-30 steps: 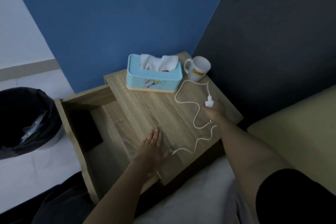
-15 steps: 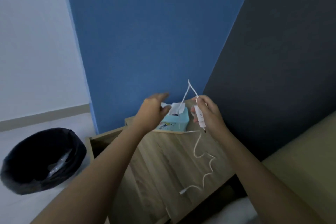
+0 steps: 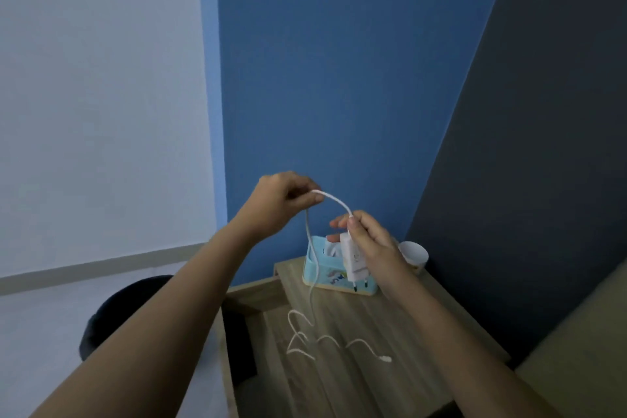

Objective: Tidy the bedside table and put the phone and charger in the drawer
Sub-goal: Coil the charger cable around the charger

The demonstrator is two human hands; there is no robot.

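My right hand holds the white charger plug up in the air, prongs pointing down. My left hand pinches the white cable a short way from the plug, so the cable arches between both hands. The rest of the cable hangs down and lies in loose loops on the wooden bedside table. The open drawer sticks out at the table's left, with a dark phone lying in it, partly hidden by my left arm.
A light blue tissue box stands at the back of the table, a white mug to its right by the dark wall. A black-lined bin sits on the floor to the left. A bed edge shows at the right.
Both hands have lifted the charger higher, and my left hand has taken hold of the cable. The view has tilted up further toward the wall.
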